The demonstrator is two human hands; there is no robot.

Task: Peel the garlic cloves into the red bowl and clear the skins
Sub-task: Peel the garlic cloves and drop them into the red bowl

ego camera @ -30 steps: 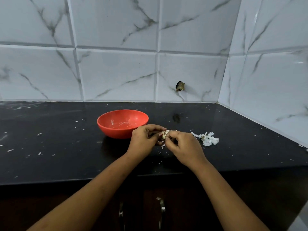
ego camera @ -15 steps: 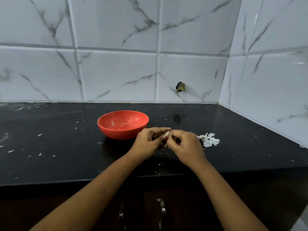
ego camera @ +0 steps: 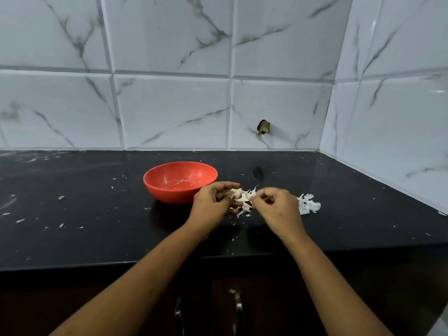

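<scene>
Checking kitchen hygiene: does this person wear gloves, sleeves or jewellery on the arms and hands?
Neither left hand nor right hand is gloved. Both forearms show no sleeve, watch or bangle. One left fingernail looks painted red.

Right hand farther from left hand, garlic skins now loose between.

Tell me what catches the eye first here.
The red bowl stands out on the black counter, left of centre. Right of it, the left hand and right hand hold papery garlic between them. A white pile of skins lies beyond the right hand.
</scene>
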